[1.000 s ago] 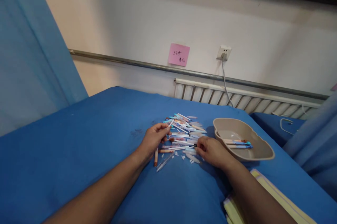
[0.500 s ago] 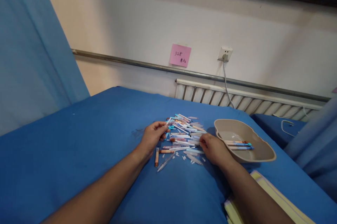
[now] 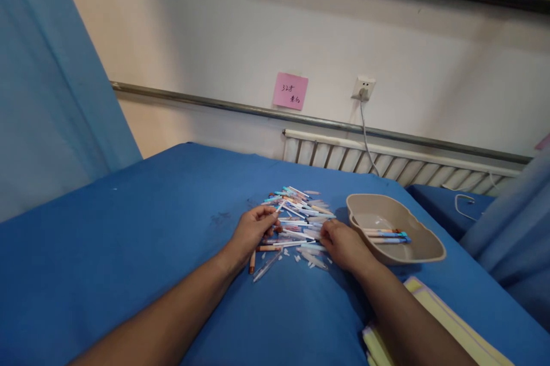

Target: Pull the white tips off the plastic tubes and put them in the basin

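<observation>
A loose heap of pen parts (image 3: pixel 296 218) lies on the blue sheet: clear barrels, white refills, and brown and light-blue pieces. My left hand (image 3: pixel 252 232) is at the heap's left side, thumb and forefinger pinched on a thin white pen refill (image 3: pixel 281 206) that points up and away. At the heap's right edge, my right hand (image 3: pixel 344 244) is closed with its fingertips down among the barrels; whatever it grips is hidden. A clear pen barrel (image 3: pixel 267 266) and an orange-brown pen piece (image 3: pixel 252 263) lie in front of my left hand, with small white bits (image 3: pixel 298 259) nearby.
A beige basin (image 3: pixel 419 248) holding a few assembled-looking pens (image 3: pixel 387 235) stands right of the heap. A folded yellow cloth (image 3: pixel 442 320) lies beneath my right forearm. Behind the bed are a radiator (image 3: pixel 335 151), a rail and a plugged-in cable (image 3: pixel 366 137).
My left hand has moved slightly right and nearer, still pinching the white refill. The right hand stays at the heap's right edge. The whole view has shifted a little.
</observation>
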A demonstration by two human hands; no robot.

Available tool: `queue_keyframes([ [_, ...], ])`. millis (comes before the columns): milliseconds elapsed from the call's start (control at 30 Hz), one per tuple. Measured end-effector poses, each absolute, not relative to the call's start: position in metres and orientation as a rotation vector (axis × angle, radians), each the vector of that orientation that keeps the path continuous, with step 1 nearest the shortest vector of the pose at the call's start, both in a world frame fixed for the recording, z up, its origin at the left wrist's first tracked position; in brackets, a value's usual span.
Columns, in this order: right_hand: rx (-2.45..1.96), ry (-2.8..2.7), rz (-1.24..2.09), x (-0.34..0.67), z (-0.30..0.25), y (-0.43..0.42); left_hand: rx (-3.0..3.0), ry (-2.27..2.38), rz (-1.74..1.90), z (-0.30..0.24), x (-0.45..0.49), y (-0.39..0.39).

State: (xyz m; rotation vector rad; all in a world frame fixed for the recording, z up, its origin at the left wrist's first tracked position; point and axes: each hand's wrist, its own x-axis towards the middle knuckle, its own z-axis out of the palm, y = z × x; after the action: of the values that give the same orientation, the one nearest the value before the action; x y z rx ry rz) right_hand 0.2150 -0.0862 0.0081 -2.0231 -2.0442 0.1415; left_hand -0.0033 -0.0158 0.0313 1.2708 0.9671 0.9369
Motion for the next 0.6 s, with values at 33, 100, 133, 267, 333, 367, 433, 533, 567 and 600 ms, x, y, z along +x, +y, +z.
queue_keyframes([
  [33, -2.022, -2.045, 0.136, 0.2149, 0.0083, -0.0862, 1.268, 0.966, 0.918, 0.031, -0.0032, -0.0166],
  [100, -2.032, -2.036, 0.124, 0.215, 0.0088, -0.0861, 1.263, 0.966, 0.888, 0.0299, -0.0029, -0.0173],
  [133, -2.039, -2.024, 0.122, 0.2151, 0.009, -0.086, 1.262, 0.968, 0.878, 0.0292, -0.0028, -0.0173],
  [267, -2.048, -1.954, 0.172, 0.2146, 0.009, -0.0861, 1.249, 0.971, 0.849, 0.0263, -0.0025, -0.0163],
  [333, -2.027, -1.929, 0.209, 0.214, 0.0083, -0.086, 1.233, 0.954, 0.794, 0.0255, -0.0029, -0.0155],
  [367, -2.013, -1.912, 0.221, 0.2137, 0.0077, -0.0859, 1.223, 0.938, 0.758, 0.0253, -0.0033, -0.0151],
  [433, -1.971, -1.868, 0.232, 0.2133, 0.0063, -0.0853, 1.196, 0.882, 0.698, 0.0251, -0.0041, -0.0144],
  [533, -1.887, -1.786, 0.243, 0.2131, 0.004, -0.084, 1.14, 0.795, 0.661, 0.0249, -0.0048, -0.0141],
  [567, -1.857, -1.764, 0.252, 0.213, 0.0033, -0.0837, 1.12, 0.775, 0.656, 0.0249, -0.0047, -0.0143],
  [600, -1.832, -1.747, 0.262, 0.2128, 0.0027, -0.0834, 1.1, 0.761, 0.655, 0.025, -0.0045, -0.0147],
])
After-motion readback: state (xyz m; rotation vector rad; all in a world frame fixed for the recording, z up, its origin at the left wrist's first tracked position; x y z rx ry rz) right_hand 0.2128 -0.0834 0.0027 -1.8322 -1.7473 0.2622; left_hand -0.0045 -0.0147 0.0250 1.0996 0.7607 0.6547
